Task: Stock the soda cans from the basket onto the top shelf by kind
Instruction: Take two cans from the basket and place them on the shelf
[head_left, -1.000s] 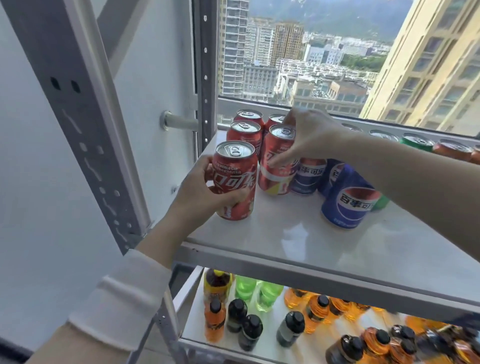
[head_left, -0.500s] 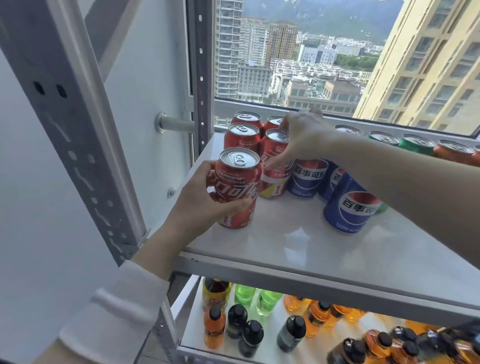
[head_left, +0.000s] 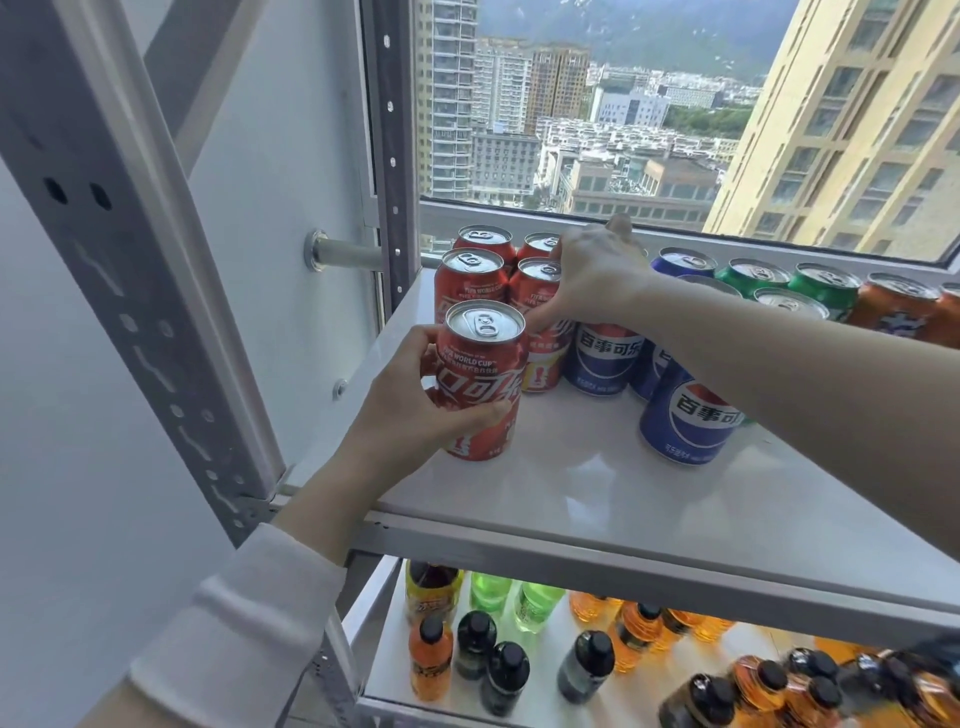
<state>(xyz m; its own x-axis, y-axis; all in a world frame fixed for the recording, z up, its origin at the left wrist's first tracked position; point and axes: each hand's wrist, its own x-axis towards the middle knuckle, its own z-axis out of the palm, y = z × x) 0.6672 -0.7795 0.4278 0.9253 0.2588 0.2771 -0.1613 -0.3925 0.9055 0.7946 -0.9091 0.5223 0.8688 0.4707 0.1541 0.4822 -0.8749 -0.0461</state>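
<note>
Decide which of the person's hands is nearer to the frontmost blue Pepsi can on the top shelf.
Right, it seems. The right hand rests on the cans just behind the frontmost blue Pepsi can, its forearm passing over it. The left hand grips a red cola can further left.

- Lower shelf (head_left: 395, 613) below carries bottles: orange ones (head_left: 430, 656), dark-capped black ones (head_left: 505, 676), pale green ones (head_left: 535, 603).
- Grey perforated upright (head_left: 124, 249) at left.
- Window (head_left: 623, 104) behind shows high-rise buildings (head_left: 852, 119) and hills.
</note>
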